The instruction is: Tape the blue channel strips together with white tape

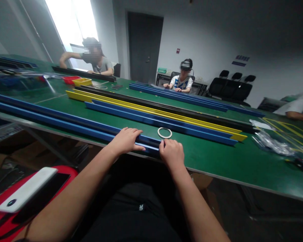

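A long blue rail [91, 130] with a dark strip along it lies at the table's near edge and runs off to the left. My left hand [126, 139] is laid over it near its right end, fingers across the far side and thumb apart on the near side. At that end my right hand [173, 153] is closed, its fingers curled round the rail's tip and the thumb on top. Just beyond the right hand lies a roll of whitish tape [164, 133], touched by neither hand. The undersides of both grips are hidden.
Past the tape lie another blue rail [151, 118], a yellow rail [156, 112] and black rails [131, 98]. Red [72, 80] and yellow trays [82, 82] stand farther back. Clear plastic bags [274, 143] are at right. Several people sit round the green table [217, 161]. Phones rest on a red stool [65, 168].
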`<control>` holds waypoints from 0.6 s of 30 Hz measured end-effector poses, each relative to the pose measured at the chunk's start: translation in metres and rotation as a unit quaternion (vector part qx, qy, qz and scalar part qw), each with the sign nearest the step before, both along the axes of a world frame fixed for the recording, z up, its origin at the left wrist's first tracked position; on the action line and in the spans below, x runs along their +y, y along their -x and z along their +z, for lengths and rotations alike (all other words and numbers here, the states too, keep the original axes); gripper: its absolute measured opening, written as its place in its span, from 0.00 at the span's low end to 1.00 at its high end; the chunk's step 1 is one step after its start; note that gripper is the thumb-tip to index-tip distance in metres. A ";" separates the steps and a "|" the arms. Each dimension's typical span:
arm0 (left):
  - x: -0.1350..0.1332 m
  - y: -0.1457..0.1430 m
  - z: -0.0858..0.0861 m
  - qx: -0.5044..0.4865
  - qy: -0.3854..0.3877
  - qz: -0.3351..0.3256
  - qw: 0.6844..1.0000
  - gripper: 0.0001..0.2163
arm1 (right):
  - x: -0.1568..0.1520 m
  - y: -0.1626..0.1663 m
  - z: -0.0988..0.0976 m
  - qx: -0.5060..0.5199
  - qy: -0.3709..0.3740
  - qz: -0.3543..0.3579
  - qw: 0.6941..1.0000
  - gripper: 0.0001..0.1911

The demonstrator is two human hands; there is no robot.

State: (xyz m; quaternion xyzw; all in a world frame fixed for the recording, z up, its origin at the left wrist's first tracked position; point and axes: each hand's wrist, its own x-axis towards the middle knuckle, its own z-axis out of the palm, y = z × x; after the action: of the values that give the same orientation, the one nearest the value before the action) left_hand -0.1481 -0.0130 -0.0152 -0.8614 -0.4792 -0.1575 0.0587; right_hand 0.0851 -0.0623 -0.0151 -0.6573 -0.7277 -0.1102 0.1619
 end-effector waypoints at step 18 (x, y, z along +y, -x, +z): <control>-0.009 -0.100 -0.001 -0.035 -0.012 -0.082 0.996 0.30 | 0.003 -0.062 0.003 -0.029 0.006 -0.085 0.996 0.23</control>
State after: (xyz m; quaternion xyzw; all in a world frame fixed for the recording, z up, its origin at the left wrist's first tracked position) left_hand -0.0481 -0.0221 -0.0161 -0.8912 -0.4064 -0.1978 0.0391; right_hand 0.1472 -0.0593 -0.0120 -0.7141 -0.6744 -0.1384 0.1268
